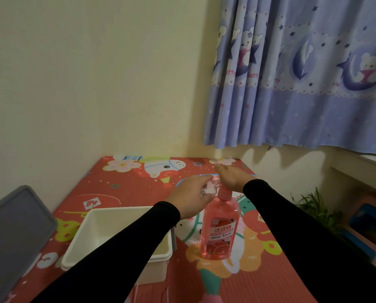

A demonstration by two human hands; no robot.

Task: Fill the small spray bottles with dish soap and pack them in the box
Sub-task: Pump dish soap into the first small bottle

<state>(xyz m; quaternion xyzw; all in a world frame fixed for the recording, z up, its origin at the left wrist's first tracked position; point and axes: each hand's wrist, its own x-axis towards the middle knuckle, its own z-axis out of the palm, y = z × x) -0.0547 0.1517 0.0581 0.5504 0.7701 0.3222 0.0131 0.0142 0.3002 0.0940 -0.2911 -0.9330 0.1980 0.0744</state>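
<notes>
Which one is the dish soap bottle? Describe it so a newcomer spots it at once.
Start at the red cartoon-print mat in the room's corner. Right of the white box stands the dish soap bottle, upright under the right hand. It is the only tall, clear bottle of pink liquid, with a pink pump top and a Chinese label.

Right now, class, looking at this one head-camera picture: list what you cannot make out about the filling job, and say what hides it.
- Small spray bottle: its fill level, hidden by the left hand gripping it and by blur.
- Dish soap bottle: its pump top, covered by the right hand.
- White box: part of its inside, hidden behind the left sleeve.
- Grey lid: cut off by the left edge.
</notes>
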